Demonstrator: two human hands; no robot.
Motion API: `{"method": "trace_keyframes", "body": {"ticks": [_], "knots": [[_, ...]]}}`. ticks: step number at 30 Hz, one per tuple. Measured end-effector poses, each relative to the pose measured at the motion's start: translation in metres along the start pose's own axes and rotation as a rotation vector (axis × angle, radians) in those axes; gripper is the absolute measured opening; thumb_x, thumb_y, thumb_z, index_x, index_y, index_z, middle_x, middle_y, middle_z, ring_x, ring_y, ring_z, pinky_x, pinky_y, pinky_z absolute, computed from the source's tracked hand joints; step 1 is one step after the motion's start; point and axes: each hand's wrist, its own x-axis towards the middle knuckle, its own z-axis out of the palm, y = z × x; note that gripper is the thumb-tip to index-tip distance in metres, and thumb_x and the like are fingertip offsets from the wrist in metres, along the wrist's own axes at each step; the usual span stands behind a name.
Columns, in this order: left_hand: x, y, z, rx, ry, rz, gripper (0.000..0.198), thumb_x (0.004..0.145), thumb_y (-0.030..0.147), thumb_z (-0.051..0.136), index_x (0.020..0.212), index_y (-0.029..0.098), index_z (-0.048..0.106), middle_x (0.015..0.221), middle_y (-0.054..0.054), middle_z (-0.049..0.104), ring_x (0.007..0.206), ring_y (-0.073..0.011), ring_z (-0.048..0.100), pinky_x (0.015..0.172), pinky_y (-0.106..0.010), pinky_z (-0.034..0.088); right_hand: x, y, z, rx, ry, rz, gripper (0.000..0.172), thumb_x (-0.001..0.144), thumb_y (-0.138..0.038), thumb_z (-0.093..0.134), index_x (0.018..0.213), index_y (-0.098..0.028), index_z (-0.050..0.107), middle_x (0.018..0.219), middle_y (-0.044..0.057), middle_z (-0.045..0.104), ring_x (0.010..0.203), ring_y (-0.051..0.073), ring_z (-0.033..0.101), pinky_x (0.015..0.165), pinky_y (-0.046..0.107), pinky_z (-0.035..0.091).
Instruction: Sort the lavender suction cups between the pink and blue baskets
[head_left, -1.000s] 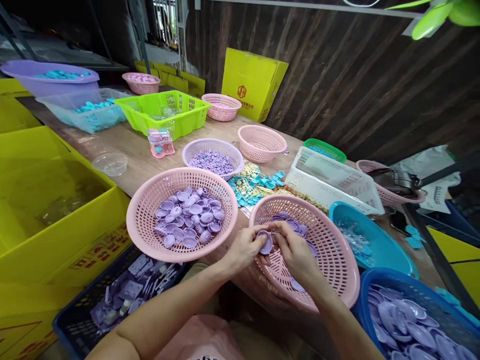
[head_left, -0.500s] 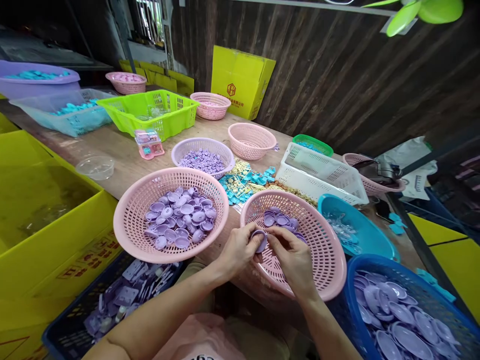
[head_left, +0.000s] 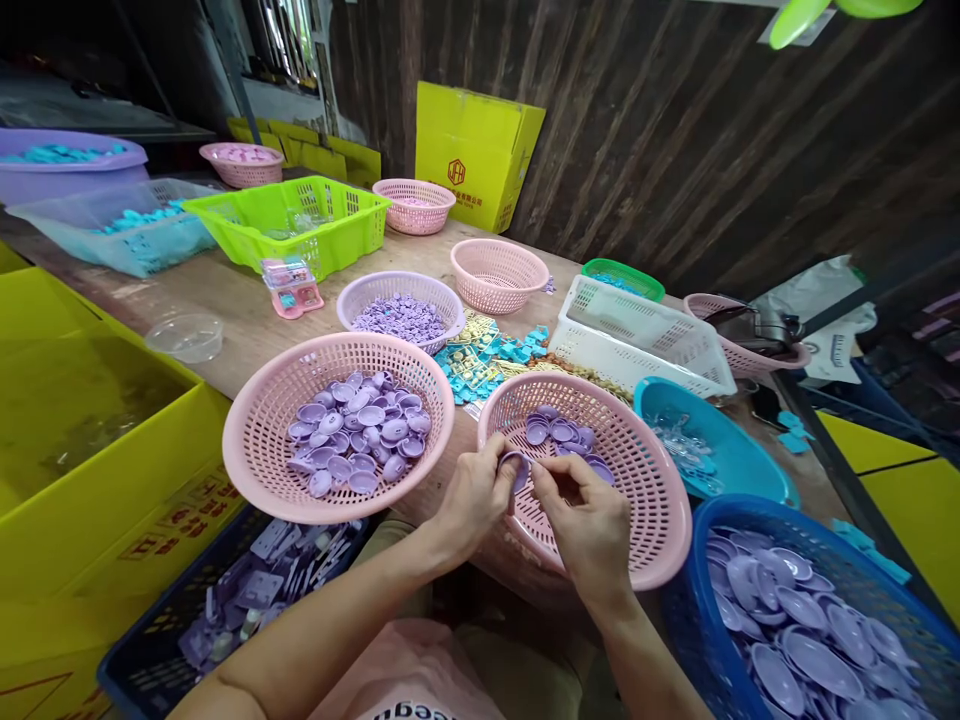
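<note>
Between my hands, over the near rim of the right pink basket (head_left: 645, 500), is a small purple oval plastic piece (head_left: 520, 470). My left hand (head_left: 474, 500) pinches it from the left. The thumb and forefinger of my right hand (head_left: 589, 515) are closed at its right edge; whatever else they may hold is hidden. Several purple oval pieces (head_left: 559, 430) lie in this basket beyond my fingers. To the left, a larger pink basket (head_left: 255, 440) holds a heap of similar purple oval pieces (head_left: 360, 430).
A blue basket (head_left: 701, 570) of larger purple ovals stands at right. Farther back are a lilac basket (head_left: 349, 300) of tiny purple parts, blue and cream pieces (head_left: 487, 355), a white crate (head_left: 637, 350) and a teal basin (head_left: 750, 460). A yellow carton (head_left: 97, 470) borders the left.
The purple piece has tilted between my fingers and now shows more edge-on. My right hand has shifted slightly, and the whole view has moved a little.
</note>
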Motion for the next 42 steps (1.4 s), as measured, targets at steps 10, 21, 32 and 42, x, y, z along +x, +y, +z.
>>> {"method": "trace_keyframes", "body": {"ticks": [10,21,32,42], "knots": [[-0.002,0.003,-0.001,0.042,0.001,0.002,0.013,0.085,0.024,0.037,0.079,0.018,0.048,0.053,0.003,0.051,0.045,-0.0112,0.049,0.046,-0.02,0.031,-0.001,0.0,0.003,-0.092,0.05,-0.051,0.017,0.079,-0.027,0.054,0.067,-0.017,0.058,0.057,-0.003,0.058,0.048,0.009,0.05,0.049,0.02,0.04],[-0.008,0.0,-0.002,0.343,0.111,0.298,0.015,0.087,0.016,0.035,0.078,0.018,0.046,0.064,-0.001,0.057,0.052,-0.0126,0.054,0.051,-0.022,0.038,-0.004,-0.004,0.01,-0.138,0.116,-0.087,0.016,0.078,-0.025,0.053,0.064,-0.017,0.055,0.054,-0.002,0.055,0.046,0.008,0.047,0.047,0.02,0.038],[0.0,-0.02,-0.052,0.667,0.119,0.167,0.023,0.085,0.015,0.031,0.093,0.016,0.053,0.082,-0.008,0.062,0.073,-0.019,0.059,0.068,-0.03,0.046,0.037,0.049,-0.02,-0.013,-0.571,0.072,0.021,0.084,-0.029,0.044,0.096,-0.017,0.055,0.092,0.005,0.06,0.08,0.015,0.057,0.07,0.027,0.047],[0.037,0.01,-0.04,0.889,-0.321,0.16,0.038,0.078,0.009,0.041,0.114,0.013,0.051,0.105,-0.013,0.054,0.096,-0.0238,0.053,0.085,-0.036,0.043,0.06,0.156,-0.056,-0.894,-1.051,0.075,0.089,0.051,-0.012,0.075,0.132,-0.016,0.038,0.138,0.021,0.03,0.127,0.033,0.031,0.1,0.038,0.031]]}}
